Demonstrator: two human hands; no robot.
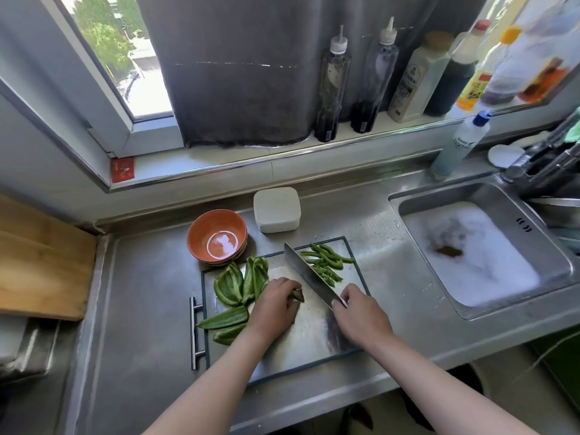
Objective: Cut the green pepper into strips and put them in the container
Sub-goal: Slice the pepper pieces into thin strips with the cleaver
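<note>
**A:** What are your fingers doing?

**B:** My left hand [276, 304] has its fingers curled down onto a small dark piece [298, 295], pinning it to the cutting board [314, 340]. The piece is too shaded for me to say what it is. My right hand [361, 315] is wrapped tight round the handle of the knife [309, 274], knuckles up by the heel of the blade.

**A:** Where does the blade run?

**B:** From my right hand toward eleven o'clock, passing just right of my left fingertips. I can't tell whether the edge touches the board.

**A:** And the pepper?

**B:** The cut strips [326, 265] lie in a loose heap at one o'clock from the blade, in the board's far right corner. The uncut pepper halves [238, 284] sit at ten o'clock from my left hand, leaning on each other. Two long pieces [224, 321] lie at eight o'clock beside my left wrist, poking over the board's left edge.

**A:** The container?

**B:** The white container [276, 210] stands at twelve o'clock just past the board's far edge, lid on. Just beside it, at eleven o'clock, is an orange bowl [216, 237], stacked on others, with no pepper in it.

**A:** Farther out?

**B:** The sink [397, 204] at two o'clock is full of foam, with a soap bottle [458, 146] behind it. A wooden board [40, 265] lies at nine o'clock. Sauce bottles [373, 76] line the windowsill at twelve to one.
</note>
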